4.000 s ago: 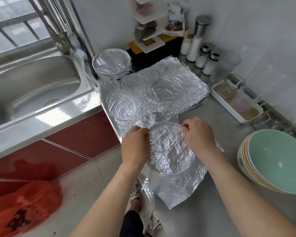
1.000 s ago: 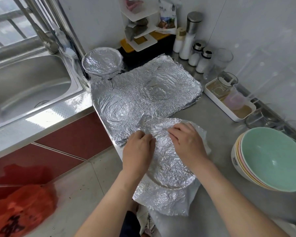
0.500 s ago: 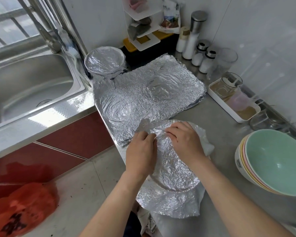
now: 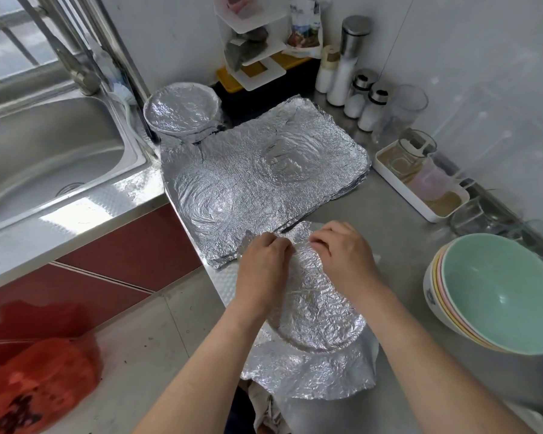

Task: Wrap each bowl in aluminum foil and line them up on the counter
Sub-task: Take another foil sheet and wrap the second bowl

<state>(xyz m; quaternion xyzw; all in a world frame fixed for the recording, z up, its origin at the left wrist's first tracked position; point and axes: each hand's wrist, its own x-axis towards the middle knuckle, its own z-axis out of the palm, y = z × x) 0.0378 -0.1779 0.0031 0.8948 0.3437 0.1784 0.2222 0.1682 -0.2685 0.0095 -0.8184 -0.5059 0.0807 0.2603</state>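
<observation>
A bowl covered in crinkled foil point(image 4: 317, 314) sits at the counter's front edge, with loose foil hanging past its near side. My left hand point(image 4: 262, 264) and my right hand point(image 4: 342, 252) both pinch the foil at the bowl's far rim, fingers curled over it. A wrapped bowl point(image 4: 181, 109) stands at the back beside the sink. A stack of flat foil sheets point(image 4: 264, 180) lies between them. To the right is a stack of unwrapped bowls point(image 4: 496, 292), the top one mint green.
The steel sink point(image 4: 44, 158) lies to the left. Shakers and jars point(image 4: 355, 86) line the back wall. A white tray with glass cups point(image 4: 420, 180) stands at the right. A red bag point(image 4: 32, 383) lies on the floor.
Over four seconds the far foil edge was folded over the bowl's rim. In the last second my hands stayed at the far rim, working the foil down.
</observation>
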